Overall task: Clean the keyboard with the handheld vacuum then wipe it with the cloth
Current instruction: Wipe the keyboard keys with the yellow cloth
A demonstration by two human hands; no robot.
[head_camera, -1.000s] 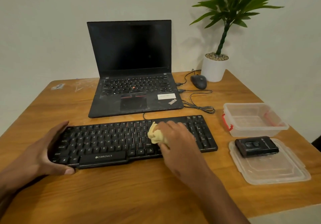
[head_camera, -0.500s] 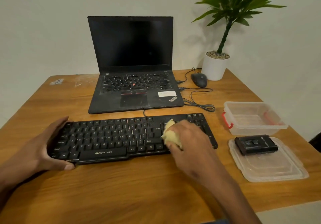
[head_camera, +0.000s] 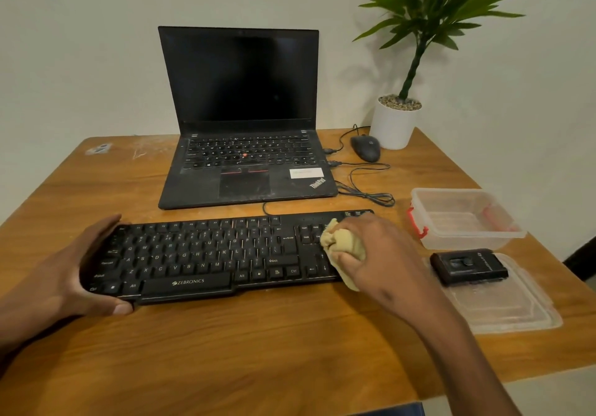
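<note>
Black keyboard (head_camera: 209,254) lies flat near the front of the wooden table (head_camera: 225,351), long edge parallel to the table's front edge. Right hand (head_camera: 380,257) clutches a bunched yellow cloth (head_camera: 342,244), fingers curled round it, and presses it onto the right end of the keyboard, over the arrow and navigation keys; number pad mostly hidden under the hand. Left hand (head_camera: 77,270) braces the keyboard's left end, thumb along the front edge, fingers wrapped over the far corner. Handheld vacuum (head_camera: 469,267), small and black, rests on a clear plastic lid (head_camera: 503,309) to the right of the keyboard, apart from both hands. Clear plastic container (head_camera: 464,219) with red clips sits just behind the lid. Open laptop (head_camera: 242,125), screen dark, stands behind the keyboard; mouse (head_camera: 366,148) and white potted plant (head_camera: 395,122) at far right.
</note>
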